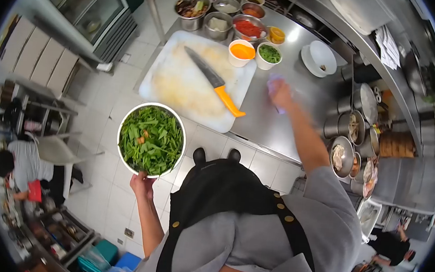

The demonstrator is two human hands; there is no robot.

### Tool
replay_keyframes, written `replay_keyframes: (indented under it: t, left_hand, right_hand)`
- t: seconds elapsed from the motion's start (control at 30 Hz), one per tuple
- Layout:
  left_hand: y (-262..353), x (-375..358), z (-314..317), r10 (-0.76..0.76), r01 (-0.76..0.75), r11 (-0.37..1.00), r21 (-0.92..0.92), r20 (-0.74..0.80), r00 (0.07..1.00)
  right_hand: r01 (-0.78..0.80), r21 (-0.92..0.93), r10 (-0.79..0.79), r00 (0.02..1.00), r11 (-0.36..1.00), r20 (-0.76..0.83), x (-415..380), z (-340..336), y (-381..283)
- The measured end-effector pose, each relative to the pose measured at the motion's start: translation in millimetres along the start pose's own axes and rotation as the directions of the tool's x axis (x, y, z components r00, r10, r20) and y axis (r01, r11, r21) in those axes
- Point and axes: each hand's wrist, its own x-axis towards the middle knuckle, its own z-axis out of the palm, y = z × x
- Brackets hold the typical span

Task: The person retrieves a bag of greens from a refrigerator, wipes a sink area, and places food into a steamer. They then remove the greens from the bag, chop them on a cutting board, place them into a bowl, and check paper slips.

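Note:
My left hand (142,185) grips the near rim of a white bowl (125,163), holding it over the floor beside the counter. Chopped leafy greens (152,136) fill it, with a few small brownish bits on top. On the steel counter, my right hand (282,96), smeared by motion, is closed on a light purple cloth (273,80). To its left lies a stained white cutting board (167,55). A knife (213,78) with an orange handle rests on the board, its blade pointing away from me.
A cup of orange stuff (242,51) and a cup of chopped herbs (269,53) stand by the board's far right corner. Several steel containers (217,24) crowd behind. White bowls (319,58) sit right; pots (357,126) line the right side. Two other people are farther off.

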Motion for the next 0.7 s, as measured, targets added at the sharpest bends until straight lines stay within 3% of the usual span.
replay_keyframes:
  t: [0.03,0.07,0.1,0.13,0.17,0.23,0.27,0.3,0.33,0.37,0.43,0.47,0.53,0.57,0.6,0.63,0.67,0.7]
  left_hand:
    - [3,1,1,-0.011,0.011,1.000,-0.006,0.018,1.000]
    - [7,2,4,-0.027,0.028,1.000,-0.012,0.032,0.999]
    - [11,1,6,-0.036,0.037,0.999,-0.002,0.053,0.998]
    - [17,1,10,-0.042,0.040,0.999,0.034,0.046,0.998]
    - [24,4,15,-0.042,0.039,0.997,0.072,0.049,0.998]
    - [33,1,24,0.011,-0.019,0.997,0.073,0.114,0.993]
    - [41,-5,32,0.007,-0.021,0.997,0.069,0.198,0.980]
    - [52,-19,45,-0.003,-0.022,0.994,0.104,0.241,0.971]
    - [52,-15,47,-0.013,-0.017,0.996,0.091,0.312,0.950]
    - [57,-25,55,0.015,-0.041,0.997,0.065,0.362,0.932]
    - [64,-28,56,0.024,-0.080,0.992,0.101,0.464,0.885]
    - [66,-23,56,0.035,-0.077,0.995,0.062,0.503,0.863]
    - [80,-36,65,0.023,-0.119,0.984,0.132,0.571,0.821]
    - [83,-37,69,0.033,-0.121,0.987,0.109,0.593,0.804]
    - [85,-36,70,0.011,-0.093,0.991,0.098,0.628,0.779]
    - [89,-38,71,-0.008,-0.068,0.993,0.091,0.654,0.757]
    - [93,-44,74,-0.008,-0.061,0.995,0.076,0.689,0.725]
    - [94,-45,74,-0.001,-0.072,0.995,0.071,0.716,0.698]
  right_hand:
    - [0.262,-0.145,-0.293,0.918,0.954,-0.269,-26,58,11]
    - [0.313,0.023,-0.301,0.930,0.950,-0.210,-65,60,-13]
    - [0.384,0.135,-0.395,0.916,0.914,0.068,-110,60,-31]
    - [0.439,0.195,-0.458,0.887,0.877,0.060,-160,44,-56]
    - [0.290,0.656,-0.466,0.878,0.696,0.106,-193,20,-72]
    - [0.097,0.591,-0.298,0.921,0.801,0.253,-219,-39,-83]
    - [0.070,0.502,-0.151,0.981,0.862,0.123,-219,-22,-62]
    - [-0.167,0.382,0.148,0.986,0.909,0.078,-202,-65,-69]
    - [-0.183,0.440,0.264,0.956,0.879,-0.130,-186,-87,-69]
    - [-0.104,0.444,0.207,0.960,0.890,-0.190,-176,-92,-70]
    - [0.079,0.188,-0.044,0.982,0.979,-0.184,-173,-118,-97]
    - [0.072,0.142,-0.040,0.975,0.987,-0.217,-173,-139,-99]
    - [0.117,0.484,-0.019,0.979,0.867,-0.203,-175,-176,-77]
    - [-0.104,0.479,0.209,0.963,0.871,-0.171,-185,-213,-65]
    - [-0.163,0.391,0.292,0.909,0.906,-0.297,-194,-234,-35]
    - [-0.276,0.453,0.463,0.803,0.848,-0.376,-206,-262,-17]
    - [-0.419,0.300,0.515,0.715,0.857,-0.473,-214,-284,16]
    - [-0.678,0.233,0.691,0.548,0.697,-0.472,-223,-306,36]
